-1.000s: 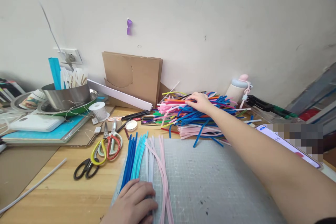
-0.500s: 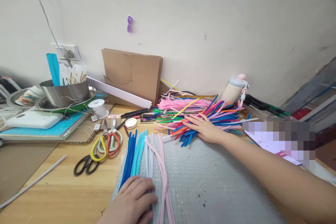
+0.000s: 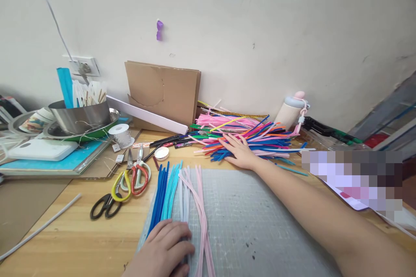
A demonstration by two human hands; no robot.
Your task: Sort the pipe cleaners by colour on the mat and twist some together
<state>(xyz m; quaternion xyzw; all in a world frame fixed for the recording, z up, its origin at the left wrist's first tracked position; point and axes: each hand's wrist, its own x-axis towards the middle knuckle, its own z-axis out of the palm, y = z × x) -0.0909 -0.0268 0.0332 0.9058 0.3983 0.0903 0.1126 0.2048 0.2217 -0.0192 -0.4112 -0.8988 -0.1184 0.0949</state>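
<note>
My right hand (image 3: 239, 152) lies with fingers spread on the front of a mixed pile of coloured pipe cleaners (image 3: 269, 140), mostly blue, pink and orange. My left hand (image 3: 167, 246) rests with loosely bent fingers over the lower ends of sorted pipe cleaners on a grey cutting mat (image 3: 256, 212). From left to right there run dark blue pipe cleaners (image 3: 160, 197), turquoise pipe cleaners (image 3: 170, 194), pale grey-white pipe cleaners (image 3: 184, 197) and pink pipe cleaners (image 3: 202, 216), some of the pink ones crossing. The left hand hides the near ends of several.
Scissors (image 3: 139, 177) and black-handled scissors (image 3: 105, 205) lie left of the mat. Behind them are a spool (image 3: 121, 136), a small white lid (image 3: 161, 152) and a metal bowl (image 3: 81, 114). Cardboard (image 3: 162, 95) leans on the wall; a bottle (image 3: 287, 112) stands behind the pile.
My right hand has moved away from me and slightly left, and the pile's front strands have shifted back off the mat with it. The left hand is nearly unmoved.
</note>
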